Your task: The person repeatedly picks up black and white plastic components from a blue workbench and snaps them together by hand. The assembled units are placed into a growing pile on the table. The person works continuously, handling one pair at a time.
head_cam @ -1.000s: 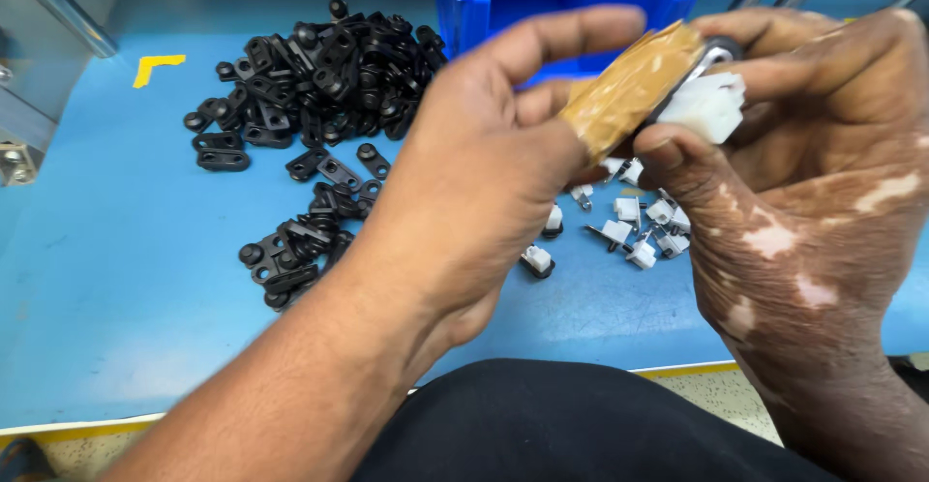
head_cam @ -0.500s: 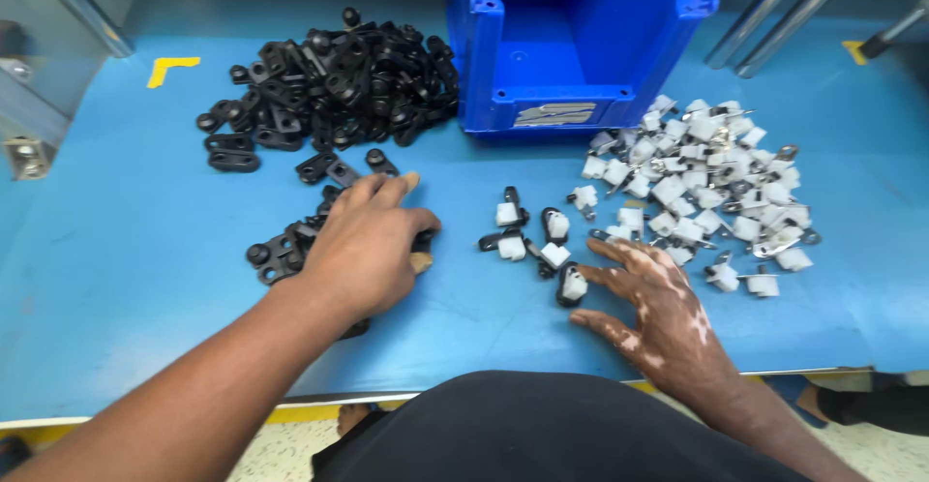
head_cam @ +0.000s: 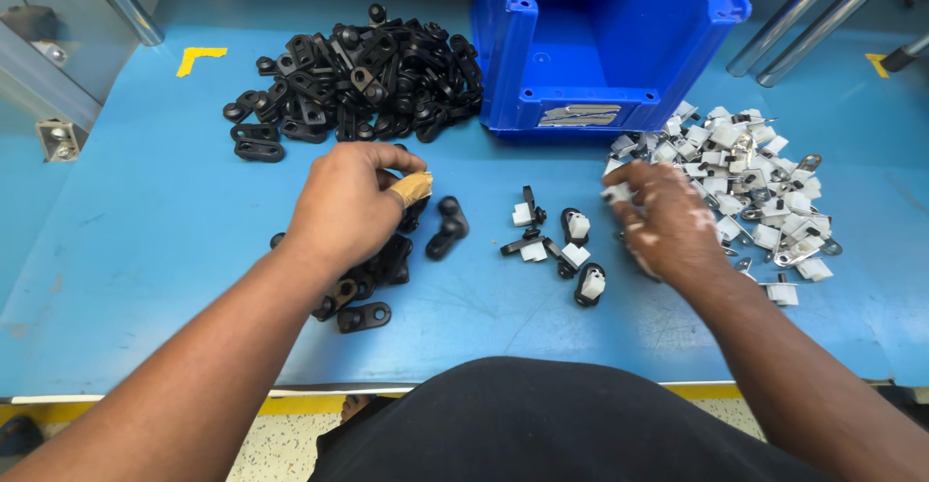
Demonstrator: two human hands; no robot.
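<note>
Black clips point(head_cam: 387, 259) under the left hand point(head_cam: 348, 206) near the blue desk's point(head_cam: 145, 250) front edge.
Left fingers curl over them; right hand point(head_cam: 668, 225) pinches a white piece point(head_cam: 615, 193) beside the white pile point(head_cam: 750, 182). Blue bin point(head_cam: 600, 46) stands at the back edge.

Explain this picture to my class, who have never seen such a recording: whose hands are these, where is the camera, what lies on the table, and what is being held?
There is no machine here. A person works with two bare hands, and the camera sits on their head, looking down, so the arms reach in from the bottom edge. The surface is a blue table. On it lie a big black pile of small black parts, a white pile of small white and metal pieces, and between them a few joined pieces. A blue bin stands behind. The left hand, one finger wrapped in tan tape, rests on a smaller cluster of black parts. The right hand reaches into the white pile, pinching a white piece.
</note>
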